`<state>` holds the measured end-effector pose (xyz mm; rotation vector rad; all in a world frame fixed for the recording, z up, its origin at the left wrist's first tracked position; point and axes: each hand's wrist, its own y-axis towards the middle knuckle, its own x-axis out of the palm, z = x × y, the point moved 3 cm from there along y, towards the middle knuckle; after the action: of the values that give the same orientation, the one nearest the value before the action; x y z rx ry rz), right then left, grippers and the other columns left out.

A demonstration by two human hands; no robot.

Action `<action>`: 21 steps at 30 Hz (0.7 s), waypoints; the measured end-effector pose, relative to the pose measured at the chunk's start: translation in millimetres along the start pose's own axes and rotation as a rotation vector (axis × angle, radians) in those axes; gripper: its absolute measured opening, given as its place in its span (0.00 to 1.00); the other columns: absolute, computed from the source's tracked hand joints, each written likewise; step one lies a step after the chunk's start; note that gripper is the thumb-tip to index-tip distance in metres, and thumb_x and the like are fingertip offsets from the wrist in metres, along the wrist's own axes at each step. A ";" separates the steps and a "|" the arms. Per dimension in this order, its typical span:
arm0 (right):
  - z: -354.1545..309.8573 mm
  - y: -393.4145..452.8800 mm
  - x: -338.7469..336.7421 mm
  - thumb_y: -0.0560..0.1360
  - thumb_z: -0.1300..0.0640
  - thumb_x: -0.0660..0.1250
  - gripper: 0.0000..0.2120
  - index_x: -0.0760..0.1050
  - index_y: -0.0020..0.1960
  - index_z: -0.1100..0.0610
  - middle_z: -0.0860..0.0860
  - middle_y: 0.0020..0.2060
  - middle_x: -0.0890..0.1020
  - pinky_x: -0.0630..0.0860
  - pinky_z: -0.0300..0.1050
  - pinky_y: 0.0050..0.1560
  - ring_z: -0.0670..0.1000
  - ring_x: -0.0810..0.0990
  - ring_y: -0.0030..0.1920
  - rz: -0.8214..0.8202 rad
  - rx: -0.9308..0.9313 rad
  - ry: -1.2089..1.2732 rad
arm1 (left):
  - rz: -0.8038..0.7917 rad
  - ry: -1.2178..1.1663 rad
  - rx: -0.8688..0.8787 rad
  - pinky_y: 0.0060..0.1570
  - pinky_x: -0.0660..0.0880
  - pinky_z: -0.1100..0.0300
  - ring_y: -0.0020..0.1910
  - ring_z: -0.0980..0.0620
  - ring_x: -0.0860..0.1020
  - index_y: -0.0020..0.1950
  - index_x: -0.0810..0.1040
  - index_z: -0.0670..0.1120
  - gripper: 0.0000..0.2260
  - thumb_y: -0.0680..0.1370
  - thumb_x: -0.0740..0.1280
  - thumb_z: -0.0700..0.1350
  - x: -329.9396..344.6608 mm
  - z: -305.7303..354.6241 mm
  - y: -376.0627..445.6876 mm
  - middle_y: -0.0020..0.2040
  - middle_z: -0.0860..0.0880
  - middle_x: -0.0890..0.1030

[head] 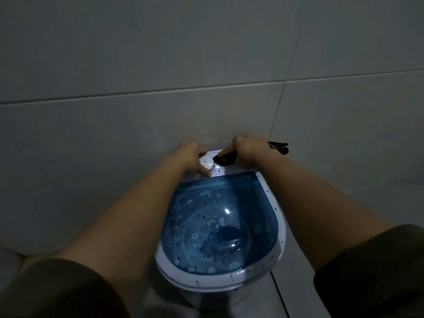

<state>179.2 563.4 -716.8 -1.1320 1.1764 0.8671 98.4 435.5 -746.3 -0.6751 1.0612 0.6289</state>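
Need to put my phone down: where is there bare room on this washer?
The blue lid is bare all the way out to its white rim. The back panel is crowded: the left hand grips the dial, the right hand holds a black cloth beside it, and a black clip sits by the wall.

Small white washer (281,237), black-speckled, stands with its far end against the tiled wall (137,65). Its translucent blue lid (218,198) is down, and the pulsator and a dark shape show through it. The round white dial (206,162) sits left on the far control strip, pinched by the left hand (191,157). A bunched black cloth (226,158) lies just right of it, touching it, gripped by the right hand (249,150).
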 end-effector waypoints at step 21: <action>24.3 -8.9 8.2 0.76 0.53 0.61 0.20 0.72 0.64 0.34 0.51 0.64 0.75 0.64 0.56 0.64 0.56 0.72 0.63 0.022 0.149 0.148 | -0.032 0.184 0.013 0.69 0.66 0.47 0.68 0.42 0.69 0.71 0.67 0.46 0.35 0.70 0.69 0.61 -0.6 33.0 9.3 0.70 0.44 0.72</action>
<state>195.3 584.4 -722.8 -1.0768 1.3542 0.7091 109.9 466.3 -736.7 -0.7483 1.2216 0.5390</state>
